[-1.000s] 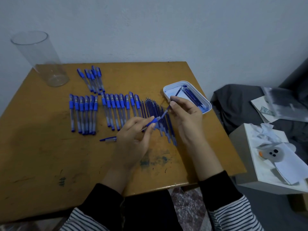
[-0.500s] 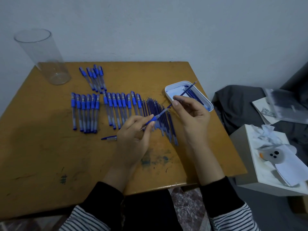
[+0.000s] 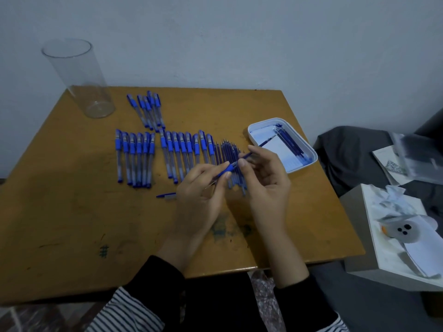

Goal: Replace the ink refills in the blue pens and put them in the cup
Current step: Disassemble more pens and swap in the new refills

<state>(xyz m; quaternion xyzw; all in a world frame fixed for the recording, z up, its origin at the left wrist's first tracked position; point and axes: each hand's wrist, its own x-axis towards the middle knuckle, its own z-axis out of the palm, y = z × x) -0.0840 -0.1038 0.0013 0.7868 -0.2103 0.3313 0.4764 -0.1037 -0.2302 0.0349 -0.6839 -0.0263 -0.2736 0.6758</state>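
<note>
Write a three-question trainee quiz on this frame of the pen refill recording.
1. True or false: the clear cup stands empty at the far left corner of the table.
2. Where is the white tray? A. on the table's right side, beyond the right hand; B. touching the cup; C. off the table.
3. Fill in: the left hand grips a pen barrel, while the right hand pinches a thin blue ___ at its end.

Key: 1. true. 2. A. 3. refill.
</note>
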